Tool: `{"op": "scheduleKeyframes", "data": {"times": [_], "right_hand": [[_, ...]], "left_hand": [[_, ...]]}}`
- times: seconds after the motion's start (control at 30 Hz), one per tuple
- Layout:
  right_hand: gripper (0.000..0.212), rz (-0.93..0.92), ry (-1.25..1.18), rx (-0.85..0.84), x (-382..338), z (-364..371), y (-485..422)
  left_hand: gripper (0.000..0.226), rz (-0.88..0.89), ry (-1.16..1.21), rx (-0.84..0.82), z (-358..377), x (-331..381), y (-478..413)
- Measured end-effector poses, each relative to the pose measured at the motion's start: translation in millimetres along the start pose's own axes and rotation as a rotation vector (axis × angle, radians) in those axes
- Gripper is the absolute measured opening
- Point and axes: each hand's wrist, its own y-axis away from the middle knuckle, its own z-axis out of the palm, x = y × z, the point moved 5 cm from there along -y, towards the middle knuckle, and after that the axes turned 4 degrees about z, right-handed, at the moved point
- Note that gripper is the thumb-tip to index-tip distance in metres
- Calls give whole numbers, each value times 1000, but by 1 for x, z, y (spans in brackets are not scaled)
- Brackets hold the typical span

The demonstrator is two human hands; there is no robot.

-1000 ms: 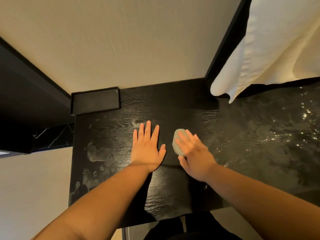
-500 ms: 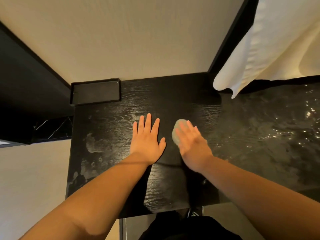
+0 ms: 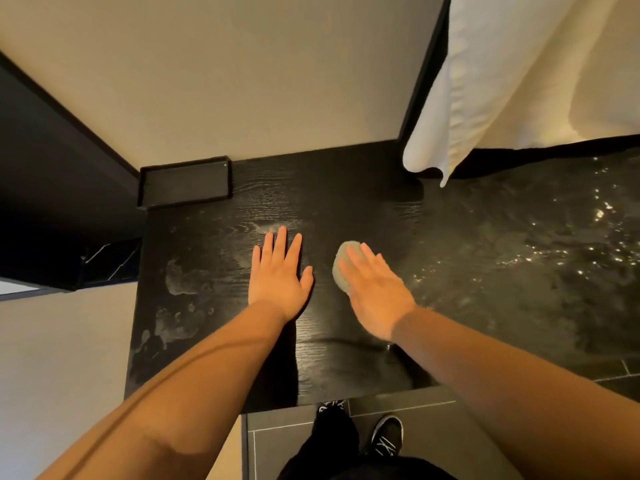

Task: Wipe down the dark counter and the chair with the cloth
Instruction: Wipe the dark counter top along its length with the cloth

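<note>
The dark wood-grain counter (image 3: 214, 271) fills the middle of the view, with pale smears and dried rings on its left part. My left hand (image 3: 278, 275) lies flat on it, fingers straight and together. Just to its right, my right hand (image 3: 375, 289) presses a small grey-green cloth (image 3: 339, 268) onto the surface with straight fingers; most of the cloth is hidden under the palm. No chair is in view.
A shallow black tray (image 3: 185, 183) sits in the back left corner against the beige wall. A white towel (image 3: 485, 98) hangs over the back right. To the right lies a wet, glittering dark surface (image 3: 519, 254). Grey floor tiles (image 3: 433, 427) and my shoes show below the front edge.
My right hand and the cloth have slid slightly away from me along the counter. The left hand stays planted. The camera has tilted down, bringing the floor and my shoes into view.
</note>
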Motion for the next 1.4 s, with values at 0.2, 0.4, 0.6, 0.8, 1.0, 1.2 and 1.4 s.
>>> {"op": "scheduleKeyframes", "data": {"times": [0.2,0.4,0.6,0.8,1.0,1.2,1.4], "right_hand": [[78,-272,69,-86,10,1,29],[73,113,12,-4,54,-31,4],[81,-140,-9,-16,2,10,61],[78,-194,97,-17,40,3,59],[74,199,-43,26,44,-9,54],[68,-252,40,-51,8,24,92],[75,-4,75,33,69,-6,68]], "left_hand": [[77,-37,21,-19,11,14,41],[77,-81,37,-25,15,26,86],[72,-124,29,21,19,29,91],[72,-134,16,40,21,30,90],[72,-136,18,56,18,30,91],[73,-131,12,65,18,31,90],[74,-129,14,73,17,30,91]]}}
